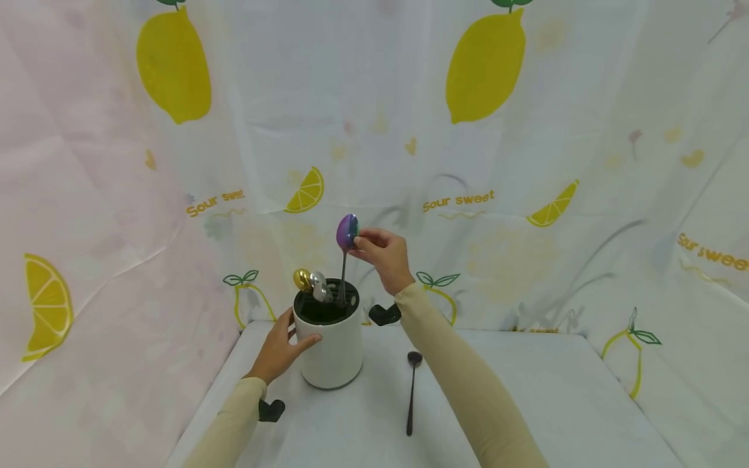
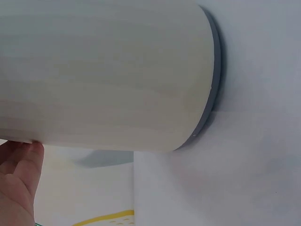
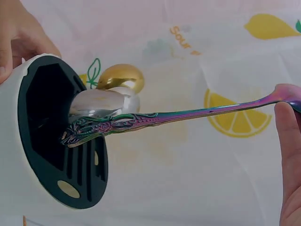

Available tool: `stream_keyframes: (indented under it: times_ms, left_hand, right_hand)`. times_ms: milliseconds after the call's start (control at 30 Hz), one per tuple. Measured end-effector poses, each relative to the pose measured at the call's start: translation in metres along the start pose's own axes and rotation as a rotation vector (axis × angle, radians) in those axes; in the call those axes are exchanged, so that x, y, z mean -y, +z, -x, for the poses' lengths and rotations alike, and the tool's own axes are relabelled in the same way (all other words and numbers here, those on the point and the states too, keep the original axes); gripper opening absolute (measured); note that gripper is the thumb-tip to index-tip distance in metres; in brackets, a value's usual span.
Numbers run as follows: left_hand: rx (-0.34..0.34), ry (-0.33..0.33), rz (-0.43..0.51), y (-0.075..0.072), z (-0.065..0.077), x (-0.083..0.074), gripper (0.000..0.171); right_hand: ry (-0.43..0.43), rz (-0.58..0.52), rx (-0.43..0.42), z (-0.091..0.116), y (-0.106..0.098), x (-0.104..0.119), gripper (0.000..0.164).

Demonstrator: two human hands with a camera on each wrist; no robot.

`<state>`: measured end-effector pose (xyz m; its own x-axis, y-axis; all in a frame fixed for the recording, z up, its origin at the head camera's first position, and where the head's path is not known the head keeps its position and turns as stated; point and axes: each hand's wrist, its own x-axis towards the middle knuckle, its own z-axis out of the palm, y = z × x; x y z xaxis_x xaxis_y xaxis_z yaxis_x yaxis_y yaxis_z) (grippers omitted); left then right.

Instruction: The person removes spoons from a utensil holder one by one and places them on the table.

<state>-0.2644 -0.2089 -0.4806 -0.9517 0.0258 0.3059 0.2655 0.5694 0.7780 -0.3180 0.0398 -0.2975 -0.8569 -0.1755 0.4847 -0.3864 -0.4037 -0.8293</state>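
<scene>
My right hand [image 1: 386,257] pinches an iridescent purple-green spoon [image 1: 346,232] by its bowl, which points up. The spoon's ornate patterned handle [image 3: 110,125] hangs down, its end at the large opening of the black slotted lid [image 3: 56,77]. My left hand [image 1: 278,351] grips the left side of the white cylindrical utensil holder [image 1: 332,354], thumb across the front and fingers round the side. In the left wrist view the fingers [image 2: 29,162] touch the holder's wall [image 2: 108,80]. A gold spoon [image 1: 302,279] and silver spoons [image 1: 319,286] stand bowl-up in the holder.
A dark long-handled spoon [image 1: 411,393] lies on the white-covered table [image 1: 374,429], right of the holder and near my right forearm. Behind stands a lemon-print cloth [image 1: 374,149], with similar cloth at both sides.
</scene>
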Motion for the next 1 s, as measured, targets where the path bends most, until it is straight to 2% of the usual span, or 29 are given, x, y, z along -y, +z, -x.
stream_keyframes:
  times_ms: [200,500,700,1000]
  left_hand:
    - [0.01,0.002,0.017,0.0,-0.001,0.001,0.103]
    - [0.014,-0.011,0.017,-0.001,0.0,0.002,0.103]
    - [0.01,-0.002,0.023,-0.001,-0.002,0.002,0.101]
    - [0.006,-0.001,0.024,0.0,0.001,0.0,0.103]
  right_hand:
    - [-0.014,-0.018,-0.03,-0.007,-0.006,0.02,0.022]
    - [-0.028,-0.036,-0.116,-0.008,-0.031,0.029,0.024]
    - [-0.015,-0.013,-0.183,-0.001,-0.062,0.017,0.027]
    - [0.098,0.004,-0.379,0.016,-0.109,-0.011,0.022]
